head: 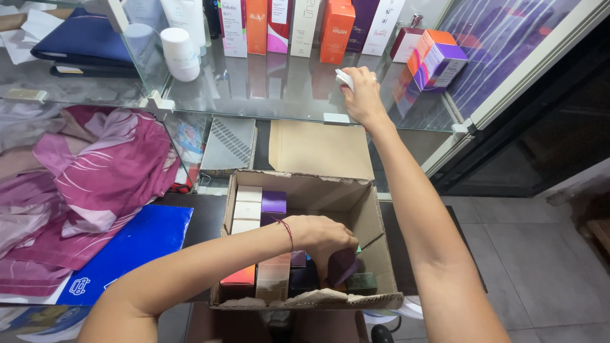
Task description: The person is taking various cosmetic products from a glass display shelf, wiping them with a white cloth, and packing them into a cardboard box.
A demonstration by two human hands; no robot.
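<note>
My left hand (324,238) reaches into an open cardboard box (365,209) and grips a dark purple packet (342,265) among several small cartons standing inside. My right hand (362,95) is stretched out over the glass shelf (279,95) and holds a small white item (344,79) just in front of an orange carton (335,30). A row of tall white, pink and orange cartons stands along the back of that shelf.
A purple and orange box (438,63) lies tilted at the shelf's right end. White bottles (180,54) stand at its left. Pink patterned cloth (101,171) and a blue bag (136,244) lie left of the box. A brown envelope (321,149) sits behind it.
</note>
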